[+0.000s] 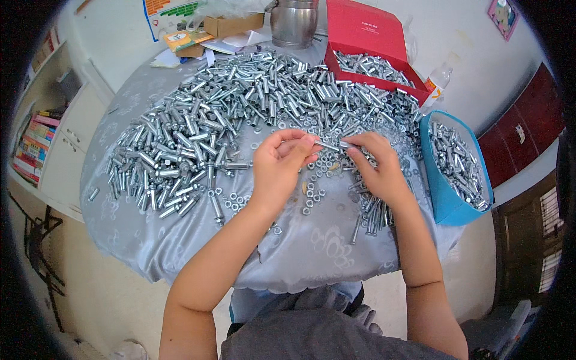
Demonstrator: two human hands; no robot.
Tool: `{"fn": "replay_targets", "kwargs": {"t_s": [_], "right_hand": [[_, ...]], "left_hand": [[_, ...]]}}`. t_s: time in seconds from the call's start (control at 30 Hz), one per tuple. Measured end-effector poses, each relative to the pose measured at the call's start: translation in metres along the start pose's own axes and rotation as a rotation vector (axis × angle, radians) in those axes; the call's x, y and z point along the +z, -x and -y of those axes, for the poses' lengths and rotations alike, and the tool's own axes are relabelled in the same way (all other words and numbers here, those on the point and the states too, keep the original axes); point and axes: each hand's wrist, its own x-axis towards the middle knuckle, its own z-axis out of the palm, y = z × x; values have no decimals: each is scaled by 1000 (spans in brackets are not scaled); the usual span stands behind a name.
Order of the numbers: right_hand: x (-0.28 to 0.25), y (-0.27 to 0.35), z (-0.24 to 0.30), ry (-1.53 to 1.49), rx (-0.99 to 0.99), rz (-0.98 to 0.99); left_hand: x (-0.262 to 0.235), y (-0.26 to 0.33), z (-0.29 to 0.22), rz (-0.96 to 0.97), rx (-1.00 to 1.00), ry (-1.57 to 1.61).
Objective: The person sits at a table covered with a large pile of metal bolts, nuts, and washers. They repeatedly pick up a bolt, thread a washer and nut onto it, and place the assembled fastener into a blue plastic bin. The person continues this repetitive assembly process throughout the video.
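Above the middle of the table my left hand (pixel 281 165) pinches a thin silver bolt (pixel 326 146) between thumb and fingertips. The bolt points toward my right hand (pixel 379 167), whose thumb and fingers close on a short metal sleeve (pixel 345 144). Bolt and sleeve are roughly in line; whether they touch, I cannot tell. Beneath the hands lie loose hex nuts (pixel 309 195) and washers. Several long bolts (pixel 373 217) lie bunched under my right wrist. A large heap of metal sleeves and bolts (pixel 180 135) spreads left of and beyond my hands.
A round table with a grey cloth (pixel 306 264) bears everything. An open red box (pixel 414 90) of metal parts stands at the far right, a blue bin (pixel 443 198) of sleeve anchors nearer. A metal pot (pixel 294 24), cardboard box (pixel 234 24) and plastic bottle (pixel 440 78) stand farther back.
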Motion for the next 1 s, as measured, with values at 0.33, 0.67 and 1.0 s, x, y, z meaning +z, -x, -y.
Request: {"fn": "replay_targets", "kwargs": {"t_s": [0.33, 0.67, 1.0], "right_hand": [[-10, 6, 9, -232, 61, 85], [-5, 13, 15, -536, 314, -182], [-1, 12, 17, -372, 158, -132]], "left_hand": [[3, 4, -5, 3, -110, -21], [1, 5, -5, 87, -228, 15], [6, 10, -1, 130, -245, -92]]}}
